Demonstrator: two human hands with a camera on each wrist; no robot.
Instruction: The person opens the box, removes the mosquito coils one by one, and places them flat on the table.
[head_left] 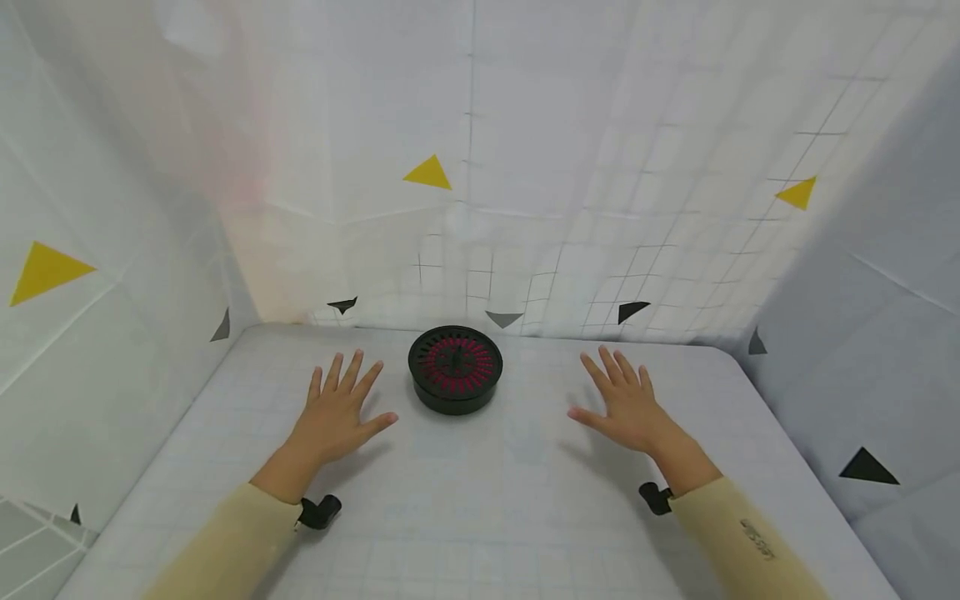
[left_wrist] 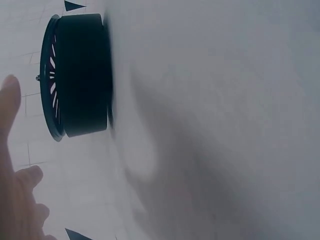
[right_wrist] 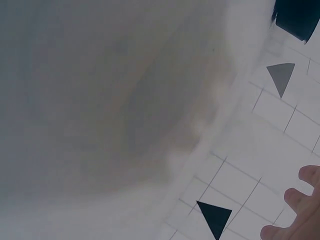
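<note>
A round black toy roulette wheel (head_left: 455, 400) with a red-and-black pocket ring and a small center knob rests on the white table toward its back edge. Left of it, my left hand (head_left: 333, 421) hovers over the table with fingers spread, holding nothing. My right hand (head_left: 628, 412) is held over the table on the other side, fingers likewise spread and nothing in them. Neither hand touches the wheel. In the left wrist view the wheel's dark side wall (left_wrist: 82, 75) appears beyond the thumb. The right wrist view catches only a corner of the wheel (right_wrist: 298, 19).
White sheets with printed grid lines and yellow, grey and black triangles form a back wall (head_left: 555, 183) and side walls around the white table (head_left: 465, 525). Black wrist cameras sit at the left cuff (head_left: 320, 512) and right cuff (head_left: 656, 498).
</note>
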